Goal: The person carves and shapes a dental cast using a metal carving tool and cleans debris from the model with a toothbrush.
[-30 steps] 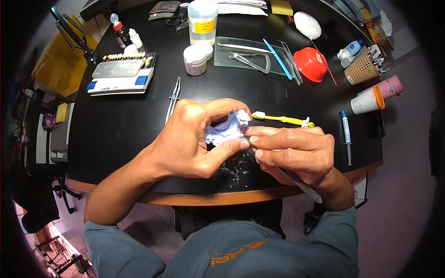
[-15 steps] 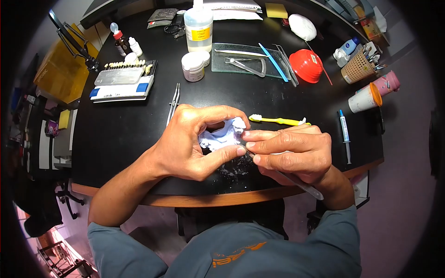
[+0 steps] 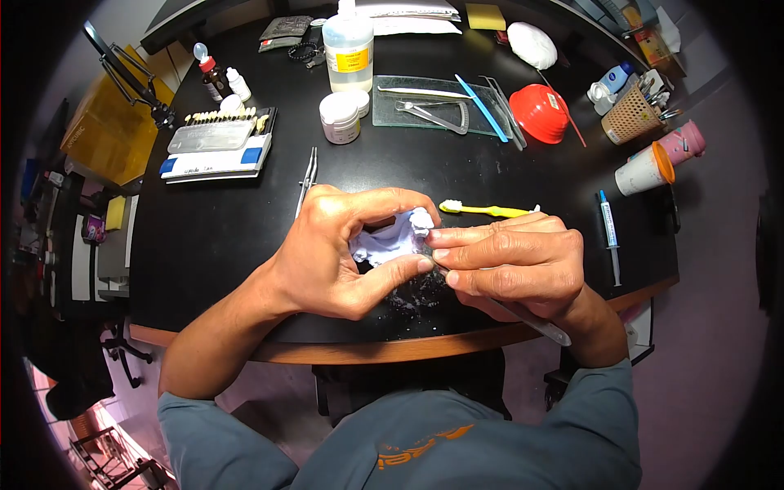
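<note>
Left thumb and forefinger curve round the pale cast (image 3: 390,244), the left hand (image 3: 327,249) closed on it over the desk's near edge (image 3: 367,352)! On the right, the right hand (image 3: 523,265) pinches a slim metal tool (image 3: 539,323), fingertips bunched right beside the cast; whether the hidden tip touches, I can't tell. White crumbs (image 3: 415,304) lie below. Just beyond: tweezers (image 3: 307,181) left, yellow toothbrush (image 3: 488,211) right. Farther, a glass plate (image 3: 392,116) and red bowl (image 3: 537,114)!

The black bench (image 3: 208,253) bows outward along its wooden edge (image 3: 359,353); mauve floor (image 3: 714,327) surrounds it, a wheeled chair base (image 3: 122,349) stands leftward, near pinkish glare (image 3: 61,431).
</note>
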The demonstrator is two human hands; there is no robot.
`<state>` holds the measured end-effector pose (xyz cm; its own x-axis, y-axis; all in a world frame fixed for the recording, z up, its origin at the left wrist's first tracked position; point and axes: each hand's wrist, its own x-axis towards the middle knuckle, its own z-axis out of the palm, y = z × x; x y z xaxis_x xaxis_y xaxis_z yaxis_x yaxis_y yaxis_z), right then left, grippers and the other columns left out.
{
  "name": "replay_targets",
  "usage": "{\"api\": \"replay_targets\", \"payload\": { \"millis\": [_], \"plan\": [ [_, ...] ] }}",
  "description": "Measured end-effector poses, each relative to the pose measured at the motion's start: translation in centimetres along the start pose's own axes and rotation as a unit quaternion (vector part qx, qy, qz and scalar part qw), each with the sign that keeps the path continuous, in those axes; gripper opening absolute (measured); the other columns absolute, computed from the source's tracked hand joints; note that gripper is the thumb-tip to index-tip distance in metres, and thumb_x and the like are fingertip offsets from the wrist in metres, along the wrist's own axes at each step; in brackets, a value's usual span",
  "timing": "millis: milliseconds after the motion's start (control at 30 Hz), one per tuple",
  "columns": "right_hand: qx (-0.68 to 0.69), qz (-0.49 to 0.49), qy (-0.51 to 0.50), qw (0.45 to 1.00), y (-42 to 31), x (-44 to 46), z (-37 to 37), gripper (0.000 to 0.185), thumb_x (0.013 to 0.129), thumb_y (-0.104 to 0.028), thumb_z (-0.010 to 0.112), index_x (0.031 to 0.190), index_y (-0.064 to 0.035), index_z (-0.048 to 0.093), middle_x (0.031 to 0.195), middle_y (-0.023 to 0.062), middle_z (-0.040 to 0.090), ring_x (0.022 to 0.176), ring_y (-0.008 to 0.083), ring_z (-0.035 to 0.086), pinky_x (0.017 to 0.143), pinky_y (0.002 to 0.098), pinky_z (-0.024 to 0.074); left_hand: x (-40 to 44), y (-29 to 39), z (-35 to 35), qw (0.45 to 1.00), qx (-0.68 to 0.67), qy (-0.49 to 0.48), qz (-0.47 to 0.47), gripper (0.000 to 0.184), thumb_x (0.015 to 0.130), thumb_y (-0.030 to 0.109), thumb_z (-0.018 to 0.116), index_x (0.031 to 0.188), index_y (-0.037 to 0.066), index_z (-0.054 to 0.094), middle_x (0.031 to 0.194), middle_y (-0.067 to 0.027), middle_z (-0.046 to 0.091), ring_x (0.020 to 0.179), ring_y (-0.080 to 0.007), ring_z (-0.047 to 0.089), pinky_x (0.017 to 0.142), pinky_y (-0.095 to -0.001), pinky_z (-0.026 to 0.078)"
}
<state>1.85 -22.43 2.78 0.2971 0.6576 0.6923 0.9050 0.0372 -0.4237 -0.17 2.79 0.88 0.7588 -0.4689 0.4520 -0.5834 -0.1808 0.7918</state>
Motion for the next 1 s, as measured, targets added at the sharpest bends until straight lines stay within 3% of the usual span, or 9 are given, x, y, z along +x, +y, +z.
{"api": "replay_targets", "payload": {
  "millis": [533, 633, 833, 1000],
  "plan": [
    [-0.008, -0.023, 0.012, 1.0, 0.4, 0.1, 0.0, 0.012, 0.079, -0.008, 0.086, 0.086, -0.0015, 0.079, 0.092, 0.0162, 0.08, 0.091, 0.0297, 0.081, 0.077, 0.0394, 0.0671, 0.1, 0.5, -0.2, 1.0, -0.002, -0.011, -0.001, 0.032, 0.08, 0.008, 0.086, 0.106, -0.005, 0.073, 0.089, -0.0106, 0.076, 0.068, -0.0121, 0.07, 0.064, -0.0247, 0.053],
    [-0.026, -0.003, 0.006, 1.0, -0.1, 0.3, -0.3, 0.011, 0.08, -0.009, 0.087, 0.085, -0.0029, 0.078, 0.092, 0.0133, 0.08, 0.094, 0.0304, 0.081, 0.086, 0.0454, 0.0654, 0.1, 0.1, -0.1, 1.0, 0.0, -0.009, -0.014, 0.032, 0.08, 0.008, 0.086, 0.107, -0.004, 0.074, 0.091, -0.0112, 0.076, 0.071, -0.0134, 0.071, 0.065, -0.0249, 0.053],
    [-0.062, 0.013, -0.034, 0.997, 0.1, 0.3, -1.0, 0.009, 0.082, -0.01, 0.087, 0.086, -0.006, 0.079, 0.096, 0.008, 0.081, 0.107, 0.0356, 0.079, 0.109, 0.0629, 0.0503, 0.3, -0.1, -0.1, 1.0, 0.014, 0.008, -0.008, 0.038, 0.08, 0.009, 0.086, 0.112, -0.004, 0.072, 0.092, -0.0123, 0.075, 0.078, -0.0147, 0.072, 0.068, -0.0263, 0.053],
    [-0.011, 0.029, -0.001, 1.0, 0.5, -0.1, -0.5, 0.01, 0.081, -0.009, 0.088, 0.087, -0.0068, 0.08, 0.097, 0.0081, 0.081, 0.11, 0.0363, 0.078, 0.11, 0.0647, 0.0483, 0.1, -0.2, -0.2, 0.999, 0.034, 0.0, -0.022, 0.042, 0.078, 0.011, 0.087, 0.114, -0.004, 0.07, 0.094, -0.0112, 0.069, 0.078, -0.0143, 0.066, 0.066, -0.0264, 0.05]
  ]
}}
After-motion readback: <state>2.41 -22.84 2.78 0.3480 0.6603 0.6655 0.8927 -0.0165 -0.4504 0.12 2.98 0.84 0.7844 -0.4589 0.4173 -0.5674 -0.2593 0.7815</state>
